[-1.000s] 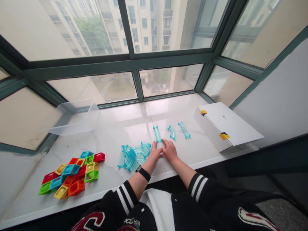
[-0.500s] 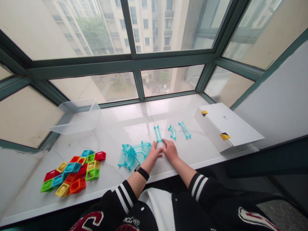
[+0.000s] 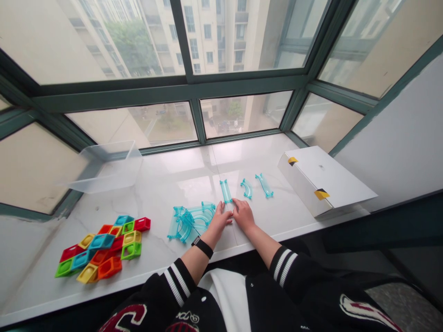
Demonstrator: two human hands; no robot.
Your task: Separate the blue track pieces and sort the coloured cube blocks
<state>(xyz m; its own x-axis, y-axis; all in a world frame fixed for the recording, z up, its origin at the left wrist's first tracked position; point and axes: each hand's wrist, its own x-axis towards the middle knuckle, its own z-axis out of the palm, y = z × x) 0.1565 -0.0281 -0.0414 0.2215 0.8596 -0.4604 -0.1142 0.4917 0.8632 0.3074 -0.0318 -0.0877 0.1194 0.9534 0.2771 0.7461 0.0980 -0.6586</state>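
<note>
A straight translucent blue track piece (image 3: 226, 191) lies on the white marble counter. My left hand (image 3: 218, 221) rests at its near end, index finger and thumb apart, with nothing seen in the grasp. My right hand (image 3: 243, 216) is on the other side of that end, its index fingertip beside the piece's near right corner, its thumb close to my left thumb. To the right lie a curved blue track piece (image 3: 247, 189) and a wavy blue track piece (image 3: 265, 186). A heap of similar blue track pieces (image 3: 188, 222) sits just left of my left hand.
Several red, yellow, green and blue hollow blocks (image 3: 104, 246) are grouped at the counter's left. A clear plastic bin (image 3: 114, 177) stands behind them by the window. At the right is a white box (image 3: 327, 180) with yellow-and-black tape. The counter's front edge runs below my wrists.
The whole view has shifted slightly. My hands and the track pieces keep the same places relative to each other.
</note>
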